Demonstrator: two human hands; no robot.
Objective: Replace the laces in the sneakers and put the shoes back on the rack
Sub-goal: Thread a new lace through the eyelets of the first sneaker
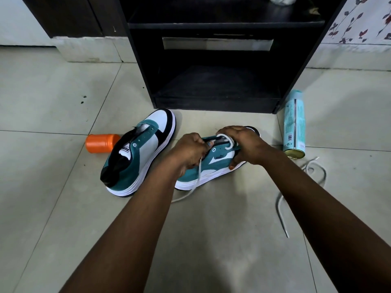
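Over on the left, an orange container [101, 143] was lying on its side on the tiled floor [53, 187], tucked just behind the heel of the unlaced sneaker [139, 153]. That shoe was parked upright on the floor, teal, white and black, eyelets bare, toe pointed toward the black shoe rack [215, 66], whose bottom shelf was seen dark and open behind everything.

Next came the left hand [189, 152], its fingers [198, 140] curled and pinched around a white lace [198, 172] that was hanging down past the sole and trailing onto the floor. The second sneaker [213, 166] was sat between the hands, right in front of the rack. A loop of that same lace was threaded across the top eyelets near the right hand [243, 144], which was clamped over the toe end, thumb pressed against the side of the sole.

Further right, a pale teal spray can [294, 125] was lying on the floor beside the rack's corner, and a loose white lace [296, 191] was snaked along the tiles below it.
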